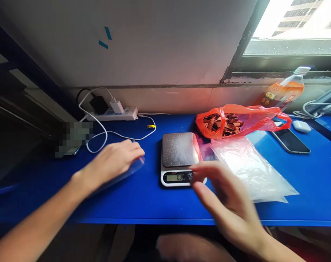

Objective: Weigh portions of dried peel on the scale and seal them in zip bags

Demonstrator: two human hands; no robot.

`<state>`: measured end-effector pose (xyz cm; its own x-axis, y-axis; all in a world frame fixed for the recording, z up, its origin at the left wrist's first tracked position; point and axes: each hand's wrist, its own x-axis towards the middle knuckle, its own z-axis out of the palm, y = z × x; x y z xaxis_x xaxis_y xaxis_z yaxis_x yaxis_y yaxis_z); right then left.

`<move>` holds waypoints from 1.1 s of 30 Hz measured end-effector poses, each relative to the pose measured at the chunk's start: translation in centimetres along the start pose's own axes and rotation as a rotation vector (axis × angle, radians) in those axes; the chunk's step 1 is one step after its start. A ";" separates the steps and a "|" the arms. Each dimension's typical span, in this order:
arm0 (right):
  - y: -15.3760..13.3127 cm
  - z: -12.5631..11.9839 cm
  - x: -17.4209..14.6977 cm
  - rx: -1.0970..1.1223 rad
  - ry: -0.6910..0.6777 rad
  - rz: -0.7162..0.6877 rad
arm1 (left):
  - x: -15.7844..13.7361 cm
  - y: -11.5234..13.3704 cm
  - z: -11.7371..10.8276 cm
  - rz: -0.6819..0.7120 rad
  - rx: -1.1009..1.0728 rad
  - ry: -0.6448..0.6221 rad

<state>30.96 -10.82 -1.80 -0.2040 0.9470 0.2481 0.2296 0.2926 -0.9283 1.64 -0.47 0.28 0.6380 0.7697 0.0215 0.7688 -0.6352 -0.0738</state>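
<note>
Left hand [118, 155] curls over clear plastic [134, 168]; right hand [227, 198] arches, thumb apart.

Left hand [118, 157] curled palm-down; right hand [232, 203] loosely cupped.

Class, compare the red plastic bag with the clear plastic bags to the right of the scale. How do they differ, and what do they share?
Colour: the red bag is tinted, while the clear bags are colourless.
Shape: the red bag bulges and crumples; the clear bags lie flat, overlapping.
Contents: the red bag gapes around brown dried pieces; the clear bags show nothing inside.
Shared: both are thin plastic, on the blue table.
</note>
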 end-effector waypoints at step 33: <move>0.0 3.9 2.9 0.069 -0.253 0.067 | -0.2 6.2 -2.2 0.446 -0.371 0.185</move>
<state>26.63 -8.57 -2.13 -0.4235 0.8984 0.1162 0.1874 0.2124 -0.9590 6.39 -4.71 2.02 0.8733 0.4220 0.2434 0.3687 -0.8991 0.2361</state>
